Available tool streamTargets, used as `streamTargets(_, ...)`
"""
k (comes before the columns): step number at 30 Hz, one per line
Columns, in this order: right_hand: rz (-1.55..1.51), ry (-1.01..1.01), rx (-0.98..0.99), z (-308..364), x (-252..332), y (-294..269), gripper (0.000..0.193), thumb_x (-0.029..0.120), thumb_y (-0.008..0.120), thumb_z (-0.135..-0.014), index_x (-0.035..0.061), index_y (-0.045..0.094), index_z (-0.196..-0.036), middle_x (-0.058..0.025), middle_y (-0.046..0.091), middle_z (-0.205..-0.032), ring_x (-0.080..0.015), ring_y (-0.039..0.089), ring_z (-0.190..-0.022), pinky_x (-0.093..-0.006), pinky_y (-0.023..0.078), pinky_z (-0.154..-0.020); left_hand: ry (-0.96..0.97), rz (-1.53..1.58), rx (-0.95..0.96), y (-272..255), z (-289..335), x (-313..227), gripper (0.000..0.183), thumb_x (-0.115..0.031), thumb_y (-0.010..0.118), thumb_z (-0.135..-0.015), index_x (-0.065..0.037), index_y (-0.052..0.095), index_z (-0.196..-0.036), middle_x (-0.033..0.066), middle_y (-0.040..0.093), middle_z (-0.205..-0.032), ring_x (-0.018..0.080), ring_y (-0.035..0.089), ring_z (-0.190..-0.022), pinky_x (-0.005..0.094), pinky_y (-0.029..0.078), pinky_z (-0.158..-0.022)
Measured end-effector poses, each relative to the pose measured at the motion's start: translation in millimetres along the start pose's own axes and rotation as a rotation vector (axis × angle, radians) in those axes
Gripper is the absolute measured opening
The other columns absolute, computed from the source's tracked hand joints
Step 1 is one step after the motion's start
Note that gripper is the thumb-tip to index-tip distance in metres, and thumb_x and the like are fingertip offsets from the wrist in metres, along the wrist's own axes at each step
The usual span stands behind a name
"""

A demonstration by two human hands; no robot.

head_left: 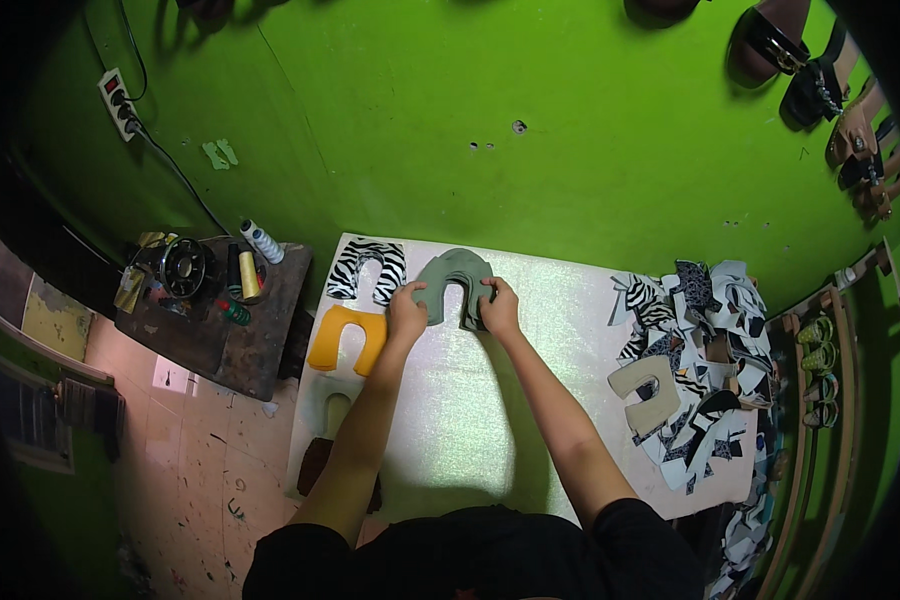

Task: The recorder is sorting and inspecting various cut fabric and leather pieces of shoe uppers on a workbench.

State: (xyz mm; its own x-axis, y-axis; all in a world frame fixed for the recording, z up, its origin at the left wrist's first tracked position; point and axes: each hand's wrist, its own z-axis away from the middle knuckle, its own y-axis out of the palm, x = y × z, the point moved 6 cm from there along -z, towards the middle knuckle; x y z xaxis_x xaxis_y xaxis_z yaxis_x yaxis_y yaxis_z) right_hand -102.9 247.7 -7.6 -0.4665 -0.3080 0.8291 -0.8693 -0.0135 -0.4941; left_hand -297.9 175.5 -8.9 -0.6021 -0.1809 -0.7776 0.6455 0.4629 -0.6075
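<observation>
A stack of grey-green U-shaped pieces (pixel 454 263) lies at the far side of the pale table, its opening toward me. My left hand (pixel 407 311) is closed on the stack's left leg, and my right hand (pixel 501 305) grips the right leg. Left of the stack are zebra-striped U-shaped pieces (pixel 343 268) and, nearer me, yellow U-shaped pieces (pixel 347 333). Pale grey-green U-shaped pieces (pixel 322 388) come after those, partly covered by my left arm. Dark brown pieces (pixel 316 462) show beside that forearm, mostly hidden.
Fabric scraps (pixel 710 310) heap over the table's right side, with a beige U-shaped piece (pixel 630 380) among them. A dark bench (pixel 240 350) at left bears a handwheel (pixel 183 264) and thread spools (pixel 261 241). Sandals (pixel 820 85) hang on the green wall (pixel 390 130).
</observation>
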Motion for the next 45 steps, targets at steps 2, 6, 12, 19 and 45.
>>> streamTargets(2, 0.061, -0.018, 0.039, 0.5, 1.2, -1.9, 0.029, -0.001, 0.057, -0.069, -0.0005, 0.056, -0.098, -0.0206, 0.058, -0.092, -0.0316, 0.058, -0.086, -0.0358, 0.045, -0.081, -0.025, -0.031, 0.035, 2.2, 6.9, -6.4, 0.029, -0.002, 0.059, -0.07, -0.008, 0.06, -0.098, 0.0169, 0.055, -0.098, 0.0348, 0.053, -0.093, 0.0395, 0.044, -0.08)
streamTargets(6, 0.121, -0.067, 0.117, 6.3, 13.7, 0.3, 0.031, -0.001, 0.058, -0.069, 0.0002, 0.056, -0.1, -0.0207, 0.053, -0.1, -0.0361, 0.054, -0.089, -0.0373, 0.044, -0.082, -0.033, -0.088, 0.122, 7.5, 18.1, -3.9, 0.036, -0.008, 0.062, -0.071, -0.004, 0.056, -0.106, 0.0155, 0.05, -0.109, 0.0339, 0.047, -0.105, 0.041, 0.038, -0.089)
streamTargets(12, 0.457, -0.134, 0.164, 25.3, 55.4, -8.9, 0.039, 0.019, 0.057, -0.077, 0.0045, 0.05, -0.113, -0.0167, 0.042, -0.122, -0.0334, 0.04, -0.112, -0.0482, 0.034, -0.093, 0.108, -0.345, 0.139, -1.9, 26.6, -49.1, 0.049, -0.019, 0.059, -0.077, -0.007, 0.046, -0.122, 0.0117, 0.034, -0.133, 0.029, 0.028, -0.125, 0.0513, 0.023, -0.099)
streamTargets(19, 0.604, -0.3, 0.306, 51.1, 34.5, 3.7, 0.064, 0.038, 0.058, -0.077, 0.0118, 0.036, -0.131, -0.0106, 0.027, -0.14, -0.0298, 0.022, -0.13, -0.0554, 0.016, -0.103, 0.259, -0.577, 0.345, 35.7, 28.6, -35.2, 0.06, -0.03, 0.046, -0.087, -0.008, 0.023, -0.137, 0.0058, 0.011, -0.147, 0.0239, 0.008, -0.135, 0.0553, 0.011, -0.104)
streamTargets(45, 0.535, 0.027, 0.089, 217.5, -32.1, -172.0, 0.042, 0.018, 0.062, -0.069, 0.0232, 0.058, -0.11, -0.0167, 0.029, -0.133, -0.0412, 0.02, -0.125, -0.0619, 0.008, -0.1, 0.415, -0.317, 0.359, 90.2, 185.3, -162.9, 0.049, -0.012, 0.055, -0.075, -0.006, 0.046, -0.122, 0.0128, 0.008, -0.146, 0.0316, 0.003, -0.135, 0.0615, 0.004, -0.102)
